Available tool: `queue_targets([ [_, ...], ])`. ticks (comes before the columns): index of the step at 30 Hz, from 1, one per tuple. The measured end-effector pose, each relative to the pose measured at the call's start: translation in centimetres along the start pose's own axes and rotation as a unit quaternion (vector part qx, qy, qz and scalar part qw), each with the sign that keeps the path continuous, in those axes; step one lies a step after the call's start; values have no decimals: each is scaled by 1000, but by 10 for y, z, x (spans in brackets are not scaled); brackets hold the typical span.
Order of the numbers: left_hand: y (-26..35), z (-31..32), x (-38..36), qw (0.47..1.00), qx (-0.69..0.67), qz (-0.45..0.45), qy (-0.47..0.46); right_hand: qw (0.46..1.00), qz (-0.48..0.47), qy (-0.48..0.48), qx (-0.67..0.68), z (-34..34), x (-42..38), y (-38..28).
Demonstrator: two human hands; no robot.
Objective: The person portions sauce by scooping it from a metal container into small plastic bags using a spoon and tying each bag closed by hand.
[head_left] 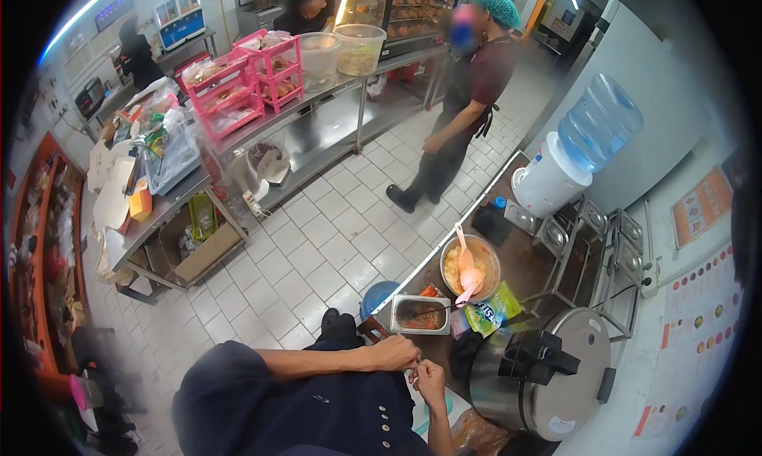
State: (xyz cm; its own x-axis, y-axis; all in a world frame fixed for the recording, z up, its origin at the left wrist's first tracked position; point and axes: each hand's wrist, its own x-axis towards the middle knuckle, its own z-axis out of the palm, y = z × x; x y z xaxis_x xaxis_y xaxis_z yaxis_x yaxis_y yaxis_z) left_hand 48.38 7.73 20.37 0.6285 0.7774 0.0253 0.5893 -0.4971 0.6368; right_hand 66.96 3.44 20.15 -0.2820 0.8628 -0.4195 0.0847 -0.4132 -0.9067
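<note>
My left hand (394, 353) and my right hand (429, 379) meet in front of my body, fingers closed and touching at the tips. Whatever they pinch, if anything, is too small to make out. Just beyond them, a rectangular steel pan (405, 304) on the counter holds reddish food and a dark-handled utensil (439, 307). Behind it stands a round metal bowl (494, 267) of orange-yellow food, with a pink spoon (465, 260) lying across it. A green and yellow packet (494, 309) lies beside the bowl.
A large steel cooker (571, 369) stands right of my hands. Farther along the counter is a water dispenser (552, 174). A co-worker (468, 99) in a teal hair cover stands on the tiled floor (317, 234). Pink racks (226, 99) sit on a steel table opposite.
</note>
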Motion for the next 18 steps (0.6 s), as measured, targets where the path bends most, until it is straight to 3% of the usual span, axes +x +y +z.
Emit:
queue_targets([
  [2, -1, -18, 2, 996, -67, 52, 10, 971, -120, 32, -203, 0, -5, -17],
  [4, -1, -28, 7, 985, -136, 104, 16, 967, -154, 26, -200, -15, -2, -9],
  [6, -8, -26, 21, 956, -183, 187, 133, 962, -188, 22, -198, -17, -1, -15],
  [7, -21, -22, 25, 963, -183, 194, 41, 987, -146, 32, -53, -15, -1, -17],
  [8, -18, -26, 25, 962, -182, 199, 44, 990, -103, 40, 92, -12, -1, -24],
  [10, -9, -38, 22, 940, -331, 41, -66, 985, -96, 69, 124, -3, -6, -42],
  [15, -4, -38, 21, 948, -307, 36, -79, 984, -93, 70, 137, -14, -6, -13],
  [17, -4, -34, 20, 957, -276, 42, -73, 991, -85, -19, 99, -19, -8, -11],
  [18, -4, -33, 19, 957, -276, 42, -77, 991, -84, -16, 102, -20, -11, -12],
])
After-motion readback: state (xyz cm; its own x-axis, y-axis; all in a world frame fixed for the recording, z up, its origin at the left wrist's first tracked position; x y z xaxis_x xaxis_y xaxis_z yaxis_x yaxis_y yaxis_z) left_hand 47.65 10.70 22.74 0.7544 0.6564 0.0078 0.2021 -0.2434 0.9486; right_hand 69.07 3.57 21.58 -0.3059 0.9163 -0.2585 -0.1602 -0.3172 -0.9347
